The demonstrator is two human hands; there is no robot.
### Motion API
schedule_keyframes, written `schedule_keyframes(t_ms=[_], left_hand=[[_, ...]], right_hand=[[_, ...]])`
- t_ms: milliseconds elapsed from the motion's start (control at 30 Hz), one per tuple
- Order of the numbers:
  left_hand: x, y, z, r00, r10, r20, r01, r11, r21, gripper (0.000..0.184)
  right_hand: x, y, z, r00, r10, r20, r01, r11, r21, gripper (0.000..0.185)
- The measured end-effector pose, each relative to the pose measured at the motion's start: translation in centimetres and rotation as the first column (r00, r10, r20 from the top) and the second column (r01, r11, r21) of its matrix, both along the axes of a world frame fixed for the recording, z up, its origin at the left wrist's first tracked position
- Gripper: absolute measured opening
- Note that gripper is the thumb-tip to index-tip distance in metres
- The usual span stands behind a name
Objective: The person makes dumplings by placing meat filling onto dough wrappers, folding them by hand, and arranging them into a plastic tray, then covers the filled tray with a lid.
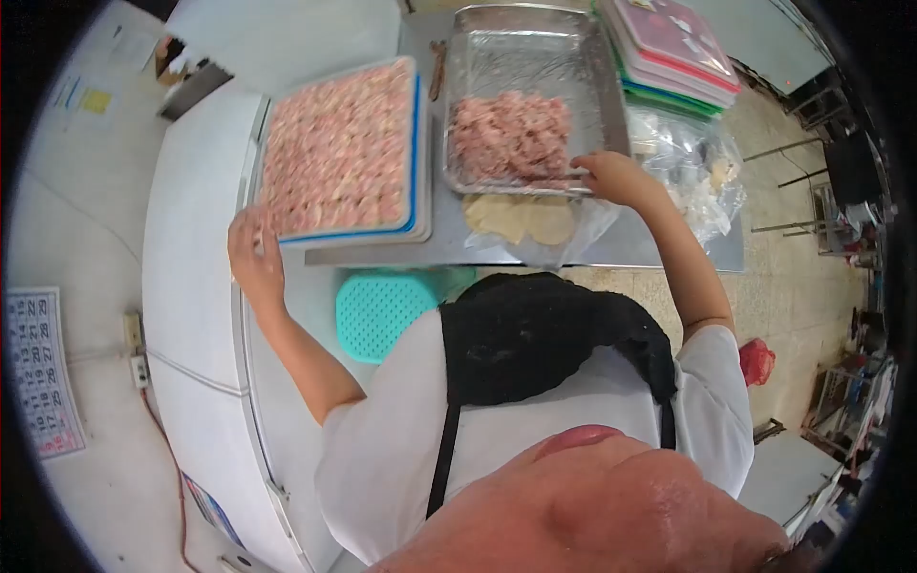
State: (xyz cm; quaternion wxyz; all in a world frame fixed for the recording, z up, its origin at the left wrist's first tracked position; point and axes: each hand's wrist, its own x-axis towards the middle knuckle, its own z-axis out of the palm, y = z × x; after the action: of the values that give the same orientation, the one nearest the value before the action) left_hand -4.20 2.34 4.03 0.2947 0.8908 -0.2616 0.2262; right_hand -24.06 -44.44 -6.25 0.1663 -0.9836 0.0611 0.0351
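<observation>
My left hand (255,253) is at the near left corner of a tray of meat-filled pieces (339,148), its fingers stretched out beside the edge. The pieces are small, pink and pale, packed in close rows on a white tray with a blue rim. My right hand (614,179) is over the near right corner of a deep metal pan (525,62), fingers closed at the pan's inner edge. What they hold is too small to make out. Pink minced meat (511,136) is heaped in the near half of the pan. Round, pale dough wrappers (521,219) lie on plastic before the pan.
Stacked pink and green trays (673,48) stand at the right back, with a clear plastic bag (678,167) in front. A white freezer (196,286) is on the left. A turquoise perforated stool (384,315) sits below the metal table (382,256).
</observation>
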Motion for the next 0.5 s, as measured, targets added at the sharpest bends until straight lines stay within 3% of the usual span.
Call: schedule_keyframes(t_ms=[67, 167, 267, 300, 400, 500], left_hand=[[-2.0, -2.1, -0.9, 0.998, 0.012, 0.054, -0.009, 0.998, -0.062, 0.017], [-3.7, -3.7, -4.5, 0.988, 0.017, 0.155, -0.022, 0.999, 0.032, 0.018], [-6.8, -8.0, -4.0, 0.978, 0.037, 0.204, -0.046, 0.998, 0.04, 0.019], [-7.6, -9.0, -3.9, 0.988, 0.042, 0.147, -0.049, 0.998, 0.041, 0.02], [-9.9, -11.3, -3.8, 0.998, 0.052, 0.034, -0.053, 0.997, 0.052, 0.021], [-11.5, -13.6, -3.3, 0.999, 0.026, 0.041, -0.029, 0.997, 0.074, 0.022]], right_hand=[[-0.1, -2.8, 1.1, 1.0, 0.02, -0.006, -0.019, 0.998, 0.062, 0.022], [-1.2, -9.0, 4.3, 0.976, -0.149, 0.16, 0.159, 0.986, -0.053, 0.024], [-1.9, -19.9, 3.3, 0.84, -0.376, 0.391, 0.35, 0.926, 0.138, 0.022], [-2.2, -22.9, 3.3, 0.765, -0.449, 0.461, 0.413, 0.892, 0.182, 0.024], [-3.2, -29.6, 2.9, 0.664, -0.453, 0.595, 0.542, 0.839, 0.034, 0.032], [-0.7, -31.2, 2.2, 0.69, -0.296, 0.66, 0.47, 0.877, -0.098, 0.036]])
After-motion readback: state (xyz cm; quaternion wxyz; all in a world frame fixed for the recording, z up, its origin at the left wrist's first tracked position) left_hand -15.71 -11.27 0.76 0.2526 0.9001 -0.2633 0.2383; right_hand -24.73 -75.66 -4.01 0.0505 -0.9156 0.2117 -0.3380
